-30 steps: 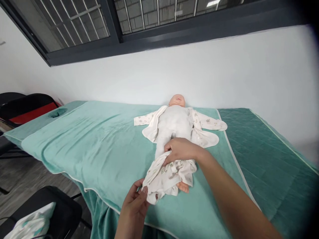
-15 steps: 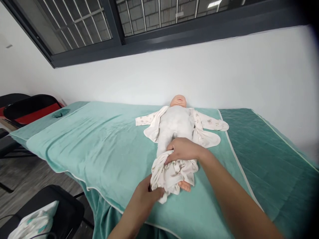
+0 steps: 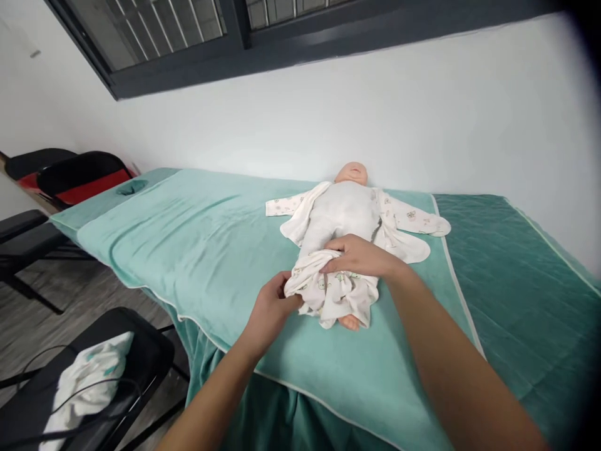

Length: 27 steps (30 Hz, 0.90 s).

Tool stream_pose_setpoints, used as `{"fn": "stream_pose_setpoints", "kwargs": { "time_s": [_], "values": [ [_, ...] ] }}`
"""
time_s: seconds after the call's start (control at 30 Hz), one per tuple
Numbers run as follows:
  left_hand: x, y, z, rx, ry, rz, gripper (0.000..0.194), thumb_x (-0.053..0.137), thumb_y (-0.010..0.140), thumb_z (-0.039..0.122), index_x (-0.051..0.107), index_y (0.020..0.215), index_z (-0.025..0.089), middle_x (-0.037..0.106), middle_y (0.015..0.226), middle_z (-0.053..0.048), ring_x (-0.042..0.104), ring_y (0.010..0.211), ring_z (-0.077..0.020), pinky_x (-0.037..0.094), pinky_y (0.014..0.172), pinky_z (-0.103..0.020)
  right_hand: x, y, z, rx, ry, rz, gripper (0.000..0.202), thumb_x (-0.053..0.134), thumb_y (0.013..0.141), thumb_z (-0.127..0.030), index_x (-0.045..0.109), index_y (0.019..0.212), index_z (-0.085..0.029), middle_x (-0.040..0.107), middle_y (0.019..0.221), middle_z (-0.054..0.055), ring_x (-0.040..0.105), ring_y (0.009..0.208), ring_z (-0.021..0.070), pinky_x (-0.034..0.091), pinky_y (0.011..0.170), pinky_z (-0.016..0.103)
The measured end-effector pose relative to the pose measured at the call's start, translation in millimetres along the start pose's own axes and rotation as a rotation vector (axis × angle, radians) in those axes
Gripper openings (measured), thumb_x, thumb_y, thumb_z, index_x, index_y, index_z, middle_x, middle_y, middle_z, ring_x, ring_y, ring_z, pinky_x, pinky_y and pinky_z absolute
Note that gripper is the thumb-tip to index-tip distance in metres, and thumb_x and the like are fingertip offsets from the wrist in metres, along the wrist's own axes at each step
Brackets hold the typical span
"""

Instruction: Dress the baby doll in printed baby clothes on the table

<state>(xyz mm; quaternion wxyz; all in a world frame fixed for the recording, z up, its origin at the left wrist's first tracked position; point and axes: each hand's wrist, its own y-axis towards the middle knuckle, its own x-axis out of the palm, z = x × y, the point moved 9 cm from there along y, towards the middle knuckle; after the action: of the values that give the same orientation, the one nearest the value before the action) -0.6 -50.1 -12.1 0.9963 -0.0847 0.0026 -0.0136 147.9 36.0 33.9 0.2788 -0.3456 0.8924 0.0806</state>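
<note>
A baby doll (image 3: 345, 207) with a pale grey body lies on its back, head toward the wall. Its arms are in the sleeves of an open white printed top (image 3: 417, 222), whose front flaps are spread to both sides. White printed baby pants (image 3: 335, 291) are bunched round the lower legs, and one foot (image 3: 350, 322) shows below them. My left hand (image 3: 272, 307) pinches the left edge of the pants between thumb and fingers. Over the legs, my right hand (image 3: 359, 255) is closed on the upper edge of the pants, with some fingertips hidden in the folds.
A light green cloth (image 3: 201, 232) covers the table, with a darker green cover (image 3: 530, 275) at the right. Behind stands a white wall under a barred window. A black chair (image 3: 141, 338) at lower left bears a crumpled white cloth (image 3: 94, 376) and cables.
The pants' bunched fabric has moved up the doll's legs, with both hands following toward the body. My view has tilted down and shifted left.
</note>
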Motion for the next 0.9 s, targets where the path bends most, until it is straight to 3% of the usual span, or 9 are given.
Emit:
{"fn": "stream_pose_setpoints", "kwargs": {
  "time_s": [0.23, 0.37, 0.47, 0.63, 0.77, 0.9],
  "values": [
    [-7.5, 7, 1, 0.044, 0.042, -0.044, 0.031, 0.056, 0.065, 0.011, 0.074, 0.089, 0.015, 0.070, 0.080, 0.000, 0.058, 0.076, -0.0169, 0.043, 0.072, -0.025, 3, -6, -3, -0.002, -0.040, -0.109, 0.043, 0.068, 0.074, -0.058, 0.069, 0.091, -0.019, 0.064, 0.086, 0.001, 0.057, 0.079, 0.0197, 0.037, 0.063, 0.027],
    [-18.3, 27, 0, 0.019, 0.018, 0.031, 0.035, 0.055, 0.060, 0.013, 0.072, 0.091, 0.013, 0.068, 0.071, -0.002, 0.056, 0.064, -0.0154, 0.043, 0.061, -0.025, 2, -8, -6, -0.022, -0.069, -0.128, 0.041, 0.072, 0.073, -0.054, 0.070, 0.096, -0.020, 0.067, 0.090, 0.001, 0.059, 0.083, 0.0215, 0.038, 0.067, 0.027],
    [-24.9, 44, 6, 0.028, 0.071, 0.099, 0.037, 0.057, 0.058, 0.015, 0.070, 0.092, 0.011, 0.067, 0.070, -0.003, 0.056, 0.060, -0.0145, 0.043, 0.056, -0.024, 0, -6, -3, -0.008, -0.113, -0.095, 0.042, 0.073, 0.071, -0.053, 0.070, 0.097, -0.020, 0.067, 0.090, 0.002, 0.058, 0.081, 0.0218, 0.038, 0.066, 0.027],
    [-28.2, 72, 20, 0.100, 0.134, 0.164, 0.031, 0.062, 0.057, 0.016, 0.068, 0.087, 0.011, 0.067, 0.071, -0.002, 0.056, 0.062, -0.0133, 0.044, 0.057, -0.023, -1, 1, -1, -0.039, -0.146, -0.035, 0.034, 0.064, 0.079, -0.053, 0.066, 0.087, -0.020, 0.065, 0.083, 0.000, 0.056, 0.075, 0.0188, 0.035, 0.062, 0.026],
    [-23.5, 94, 35, 0.255, 0.216, 0.218, 0.024, 0.062, 0.063, 0.017, 0.068, 0.086, 0.013, 0.070, 0.079, -0.002, 0.057, 0.068, -0.0134, 0.045, 0.065, -0.024, -9, 3, 3, -0.023, -0.133, 0.072, 0.029, 0.061, 0.082, -0.048, 0.063, 0.082, -0.019, 0.063, 0.080, -0.001, 0.055, 0.073, 0.0171, 0.034, 0.060, 0.026],
    [-12.1, 99, 44, 0.419, 0.327, 0.255, 0.025, 0.060, 0.069, 0.017, 0.068, 0.092, 0.016, 0.070, 0.084, -0.002, 0.059, 0.077, -0.0151, 0.045, 0.073, -0.025, -17, 6, 7, -0.003, -0.125, 0.177, 0.024, 0.058, 0.083, -0.042, 0.062, 0.079, -0.018, 0.063, 0.079, -0.001, 0.055, 0.074, 0.0168, 0.034, 0.062, 0.026]
  ]
}}
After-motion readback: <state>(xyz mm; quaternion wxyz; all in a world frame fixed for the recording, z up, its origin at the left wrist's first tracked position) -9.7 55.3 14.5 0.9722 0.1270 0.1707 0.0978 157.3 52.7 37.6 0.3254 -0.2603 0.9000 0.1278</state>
